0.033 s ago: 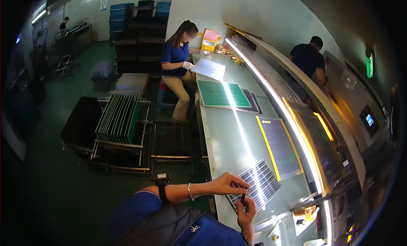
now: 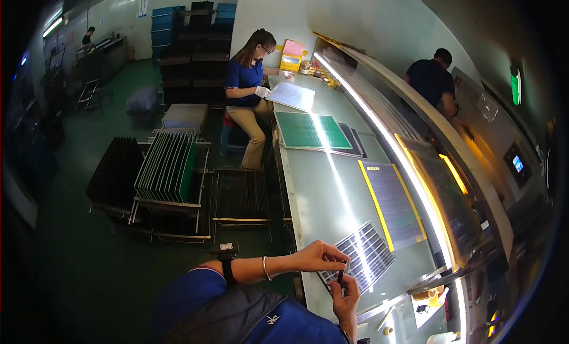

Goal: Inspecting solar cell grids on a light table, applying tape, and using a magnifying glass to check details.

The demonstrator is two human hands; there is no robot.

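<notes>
Two bare hands meet over the near end of the long table [image 2: 314, 196], working on one small dark piece [image 2: 340, 277]. The left hand [image 2: 320, 257], a silvery bracelet [image 2: 266, 268] at its wrist, reaches across from the left and pinches the upper end of the piece with its fingertips. The right hand [image 2: 345, 293], coming up from below, grasps the same piece between thumb and bent fingers. The piece stands roughly upright between them, in front of a gridded panel [image 2: 372, 249] that lies on the table; whether it touches that panel cannot be told. Further along lies a dark sheet [image 2: 394, 208] with yellow edges, and beyond it a green sheet [image 2: 296, 129] overlaps some darker ones. A bright light strip [image 2: 379, 123] runs along the table's right side. At the far end, a seated co-worker [image 2: 244, 77] in a blue top and white gloves handles a pale sheet [image 2: 290, 96], near a yellow box [image 2: 290, 62]. Another person [image 2: 430, 82] stands behind the light strip with their back turned. To the left of the table, a metal rack [image 2: 169, 166] holds upright panels, next to a row of black panels [image 2: 112, 169].
</notes>
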